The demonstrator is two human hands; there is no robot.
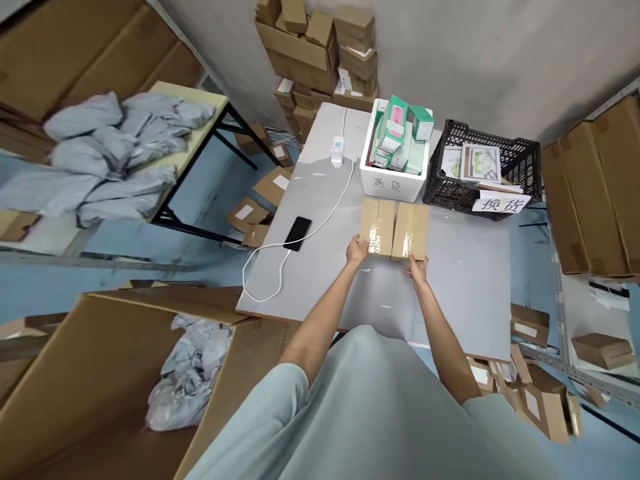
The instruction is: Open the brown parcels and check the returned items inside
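Two small taped cardboard boxes lie side by side on the grey table [325,280], with a narrow gap between them. My left hand [357,251] grips the near left corner of the left cardboard box [378,225]. At the near edge of the right cardboard box [411,230], my right hand [417,269] has its thumb up on the box, and its other fingers are partly hidden underneath. Shiny clear tape runs down the top of each box. Just behind them stands a white foam box [393,185] filled with green-and-white cartons [395,123].
A black crate [453,193] holding framed pictures stands at the back right. On the left lie a phone [298,233], a white cable [267,247] and a plug adapter [337,152]. A large open carton [120,373] with grey bags stands at the table's left front.
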